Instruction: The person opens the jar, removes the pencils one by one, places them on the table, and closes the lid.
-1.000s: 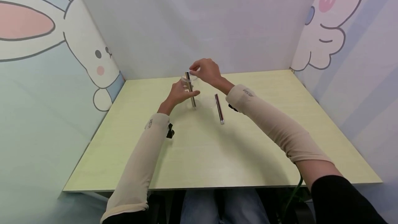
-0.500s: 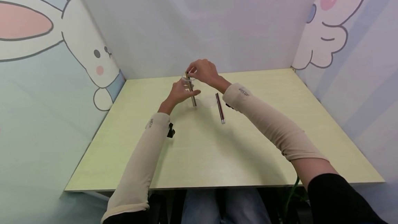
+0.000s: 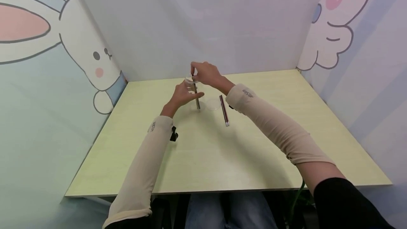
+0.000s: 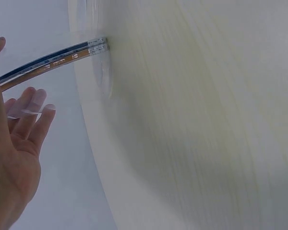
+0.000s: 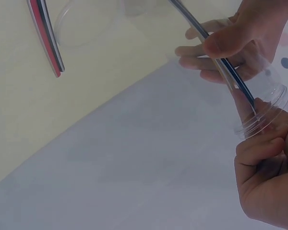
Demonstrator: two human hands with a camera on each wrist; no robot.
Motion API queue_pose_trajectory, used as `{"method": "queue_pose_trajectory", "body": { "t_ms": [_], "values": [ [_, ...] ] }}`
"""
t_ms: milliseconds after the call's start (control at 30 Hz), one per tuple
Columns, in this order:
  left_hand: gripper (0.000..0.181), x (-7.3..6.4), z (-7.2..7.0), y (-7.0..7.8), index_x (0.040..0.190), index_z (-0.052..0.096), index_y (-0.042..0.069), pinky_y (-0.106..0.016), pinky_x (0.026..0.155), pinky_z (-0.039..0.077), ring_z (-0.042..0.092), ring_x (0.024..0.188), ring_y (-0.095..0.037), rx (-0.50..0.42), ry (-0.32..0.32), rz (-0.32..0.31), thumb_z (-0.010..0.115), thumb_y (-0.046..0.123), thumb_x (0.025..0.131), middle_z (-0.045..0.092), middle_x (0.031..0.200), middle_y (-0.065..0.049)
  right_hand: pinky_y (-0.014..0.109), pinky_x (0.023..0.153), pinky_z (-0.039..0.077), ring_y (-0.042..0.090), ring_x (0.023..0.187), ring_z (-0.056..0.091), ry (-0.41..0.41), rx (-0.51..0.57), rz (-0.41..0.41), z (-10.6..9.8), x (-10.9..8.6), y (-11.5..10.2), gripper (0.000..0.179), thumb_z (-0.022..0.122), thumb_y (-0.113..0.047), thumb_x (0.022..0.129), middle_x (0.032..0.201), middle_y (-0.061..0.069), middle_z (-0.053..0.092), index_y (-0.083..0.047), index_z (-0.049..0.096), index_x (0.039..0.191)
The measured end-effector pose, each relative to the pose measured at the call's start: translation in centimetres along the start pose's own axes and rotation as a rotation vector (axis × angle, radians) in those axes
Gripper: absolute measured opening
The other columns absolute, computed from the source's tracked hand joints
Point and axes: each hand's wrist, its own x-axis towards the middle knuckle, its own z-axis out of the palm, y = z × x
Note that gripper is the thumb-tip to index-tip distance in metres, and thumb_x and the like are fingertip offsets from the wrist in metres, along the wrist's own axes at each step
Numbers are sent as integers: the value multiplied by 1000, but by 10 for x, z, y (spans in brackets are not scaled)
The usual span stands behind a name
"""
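Note:
A tall clear plastic jar (image 5: 280,97) stands near the back of the table. Inside it lean two pencils (image 4: 57,61), one dark blue and one orange-brown, their eraser ends down at the jar's base. My left hand (image 3: 183,95) holds the jar around its side; in the right wrist view its thumb lies in front and its fingers show through the clear wall. Over the mouth, my right hand (image 3: 207,73) pinches the pencils' upper ends, with a finger reaching inside the rim. Its grip is partly hidden in the head view.
Two more pencils (image 3: 224,110), red and black, lie side by side on the pale wood table (image 3: 254,165). Left of them is a round clear lid (image 3: 213,104). A plain back wall (image 3: 254,27) rises just behind the jar.
My right hand has shifted slightly left, from beside the jar's mouth onto the pencils' tops, and its fingers have closed there. The left hand and jar have stayed in place.

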Motion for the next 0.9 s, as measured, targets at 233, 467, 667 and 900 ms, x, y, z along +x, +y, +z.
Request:
{"method": "queue_pose_trajectory", "body": {
  "t_ms": [233,467,667,900],
  "values": [
    [76,-2,-1,-4,130,52,23,-41,87,51,62,106,-18,-2,-1,3,74,64,70,65,112,3,32,57,46,14,68,59,64,39,-19,10,0,5,15,63,-24,94,89,1,66,-18,57,106],
    [82,0,0,-2,132,49,23,-41,86,51,62,106,-17,-2,3,0,73,68,67,64,114,3,30,54,45,11,68,62,101,68,-14,3,-4,7,19,59,-31,96,96,0,71,-18,56,109],
    [78,0,-1,-1,128,50,22,-41,87,50,61,106,-18,-4,8,-6,74,66,68,65,111,2,31,50,42,14,69,65,185,106,-12,-7,-5,11,18,56,-27,97,103,2,72,-19,56,113],
    [81,0,0,-4,128,50,19,-41,89,50,61,110,-20,-30,-1,-33,76,65,67,62,117,0,31,46,37,15,49,54,292,133,-50,-16,-4,12,22,57,-29,97,104,3,72,-19,56,116]
  ]
}}
